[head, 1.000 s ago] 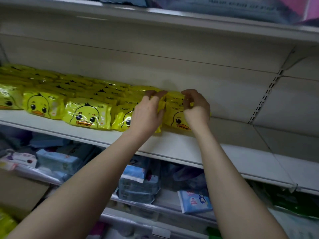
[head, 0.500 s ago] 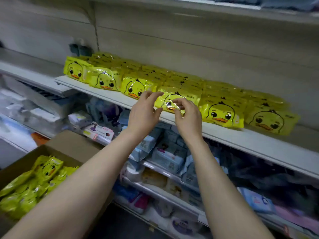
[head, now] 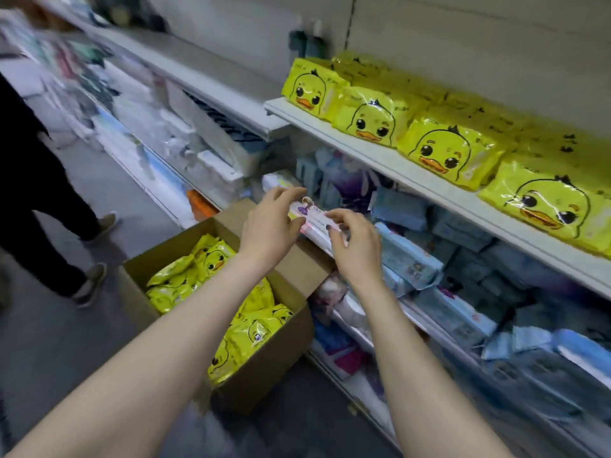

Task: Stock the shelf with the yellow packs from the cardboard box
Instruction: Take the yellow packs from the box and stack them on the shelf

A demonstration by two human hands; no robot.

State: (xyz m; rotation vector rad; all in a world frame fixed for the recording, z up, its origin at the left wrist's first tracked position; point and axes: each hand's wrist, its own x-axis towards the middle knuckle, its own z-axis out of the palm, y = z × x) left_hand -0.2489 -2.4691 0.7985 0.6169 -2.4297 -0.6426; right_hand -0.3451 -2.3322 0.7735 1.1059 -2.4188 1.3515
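Observation:
Several yellow duck-face packs (head: 443,150) lie in a row on the white shelf (head: 426,185) at upper right. More of these yellow packs (head: 211,259) fill the open cardboard box (head: 264,375) on the floor, lower centre. My left hand (head: 271,226) and my right hand (head: 355,246) hang in the air side by side. They are above the box's far flap and in front of the lower shelf. Both have loosely curled fingers and hold nothing.
Lower shelves on the right carry blue and white packs (head: 410,259). Behind my fingers a white and pink pack (head: 317,219) sits on the lower shelf edge. Another person's dark trouser legs (head: 39,193) and shoes stand in the grey aisle at left.
My view swung left and down, so the box has come into full view. Both empty hands dropped from the yellow row on the shelf to a spot above the box.

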